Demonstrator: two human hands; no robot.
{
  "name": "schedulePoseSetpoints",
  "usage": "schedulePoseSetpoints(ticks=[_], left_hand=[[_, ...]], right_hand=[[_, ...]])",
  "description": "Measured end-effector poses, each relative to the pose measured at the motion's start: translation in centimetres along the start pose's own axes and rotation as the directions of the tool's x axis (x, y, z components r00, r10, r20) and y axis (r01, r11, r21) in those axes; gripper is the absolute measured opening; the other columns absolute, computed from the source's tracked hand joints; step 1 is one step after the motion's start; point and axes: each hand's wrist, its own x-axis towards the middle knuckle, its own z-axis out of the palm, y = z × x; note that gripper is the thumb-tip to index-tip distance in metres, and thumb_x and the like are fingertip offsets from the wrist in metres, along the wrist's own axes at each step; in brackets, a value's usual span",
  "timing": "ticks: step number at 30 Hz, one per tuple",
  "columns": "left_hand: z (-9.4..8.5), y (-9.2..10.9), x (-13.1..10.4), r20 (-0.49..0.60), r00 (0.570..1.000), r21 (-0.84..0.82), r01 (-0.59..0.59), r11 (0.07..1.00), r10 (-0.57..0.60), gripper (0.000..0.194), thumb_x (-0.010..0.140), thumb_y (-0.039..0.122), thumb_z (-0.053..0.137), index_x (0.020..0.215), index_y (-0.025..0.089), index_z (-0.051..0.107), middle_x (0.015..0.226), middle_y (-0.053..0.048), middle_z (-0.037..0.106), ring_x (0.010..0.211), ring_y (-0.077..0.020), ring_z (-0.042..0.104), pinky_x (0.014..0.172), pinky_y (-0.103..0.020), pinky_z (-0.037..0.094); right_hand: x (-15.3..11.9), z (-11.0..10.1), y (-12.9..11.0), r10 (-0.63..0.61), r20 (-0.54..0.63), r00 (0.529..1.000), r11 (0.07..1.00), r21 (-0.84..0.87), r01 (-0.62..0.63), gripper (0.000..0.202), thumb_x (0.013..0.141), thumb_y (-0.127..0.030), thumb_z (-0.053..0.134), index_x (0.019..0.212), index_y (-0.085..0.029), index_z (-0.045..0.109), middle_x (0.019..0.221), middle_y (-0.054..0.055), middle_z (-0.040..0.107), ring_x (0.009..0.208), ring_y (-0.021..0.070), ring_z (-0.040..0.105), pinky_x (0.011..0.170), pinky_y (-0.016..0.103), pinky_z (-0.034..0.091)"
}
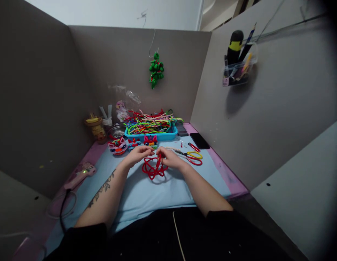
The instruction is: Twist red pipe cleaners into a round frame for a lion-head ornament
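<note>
A red looped frame of pipe cleaners point(152, 174) hangs just over the blue cloth, below both hands. My right hand point(168, 158) is closed with its fingertips on the upper loop of that frame. To its left, my left hand point(139, 155) has its fingertips pressed together near the top of the frame; what they pinch, if anything, is too small to make out. Beyond the hands stand finished pipe-cleaner animal heads: a pink-and-red one point(117, 146), a blue-and-red one point(134, 144) and a multicoloured one point(150, 141).
Behind is a blue tray point(150, 137) heaped with pipe cleaners. Right of my hands lie scissors point(194, 158), a small red-handled tool point(194, 147) and a phone point(199, 141). A pink glue gun point(80, 176) with a cord lies left. Grey partitions enclose the table.
</note>
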Motion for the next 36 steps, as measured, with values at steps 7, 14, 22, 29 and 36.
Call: schedulePoseSetpoints(ticks=[7, 14, 22, 29, 36], left_hand=[[1.2, 0.6, -0.3, 0.108, 0.990, 0.269, 0.053, 0.962, -0.085, 0.027, 0.065, 0.036, 0.070, 0.078, 0.012, 0.069, 0.065, -0.004, 0.067, 0.057, -0.0136, 0.057, 0.053, -0.022, 0.040], [2.1, 1.0, -0.3, 0.043, 0.998, 0.411, 0.031, 0.911, -0.054, 0.020, 0.069, 0.029, 0.061, 0.077, 0.011, 0.068, 0.063, -0.003, 0.065, 0.057, -0.0126, 0.057, 0.054, -0.021, 0.040], [2.9, 0.9, -0.4, -0.014, 0.991, 0.571, -0.099, 0.815, 0.131, 0.023, 0.074, 0.027, 0.057, 0.089, 0.013, 0.068, 0.067, -0.003, 0.067, 0.059, -0.0132, 0.058, 0.055, -0.021, 0.040], [3.2, 0.2, -0.3, 0.009, 0.960, 0.663, -0.214, 0.717, 0.278, 0.019, 0.075, 0.019, 0.054, 0.087, 0.016, 0.069, 0.079, -0.005, 0.070, 0.068, -0.0142, 0.061, 0.062, -0.021, 0.040], [3.4, 0.2, -0.3, -0.053, 0.971, 0.614, -0.151, 0.775, 0.231, 0.015, 0.073, 0.019, 0.053, 0.077, 0.014, 0.066, 0.064, -0.001, 0.063, 0.058, -0.0119, 0.053, 0.055, -0.021, 0.036]], right_hand=[[-0.1, 0.5, -0.2, 0.042, 0.026, 0.999, 0.998, 0.045, -0.043, 0.028, 0.075, -0.024, 0.057, 0.098, -0.021, 0.042, 0.067, -0.006, 0.055, 0.057, 0.0091, 0.050, 0.054, 0.019, 0.036], [0.0, 0.7, -0.1, 0.133, 0.019, 0.991, 0.969, 0.206, -0.134, 0.032, 0.072, -0.021, 0.058, 0.097, -0.022, 0.038, 0.064, -0.008, 0.052, 0.054, 0.0079, 0.048, 0.052, 0.019, 0.035], [0.3, 0.4, 0.4, 0.269, 0.005, 0.963, 0.861, 0.448, -0.242, 0.038, 0.065, -0.018, 0.059, 0.094, -0.023, 0.036, 0.065, -0.009, 0.055, 0.049, 0.0065, 0.046, 0.047, 0.017, 0.032], [0.4, 0.2, 0.4, 0.301, -0.056, 0.952, 0.857, 0.454, -0.244, 0.042, 0.062, -0.018, 0.059, 0.097, -0.022, 0.035, 0.061, -0.009, 0.057, 0.049, 0.0080, 0.048, 0.048, 0.019, 0.035], [0.4, 0.2, -0.1, 0.282, -0.037, 0.959, 0.881, 0.404, -0.244, 0.035, 0.066, -0.020, 0.060, 0.095, -0.021, 0.041, 0.063, -0.008, 0.056, 0.050, 0.0076, 0.047, 0.048, 0.019, 0.034]])
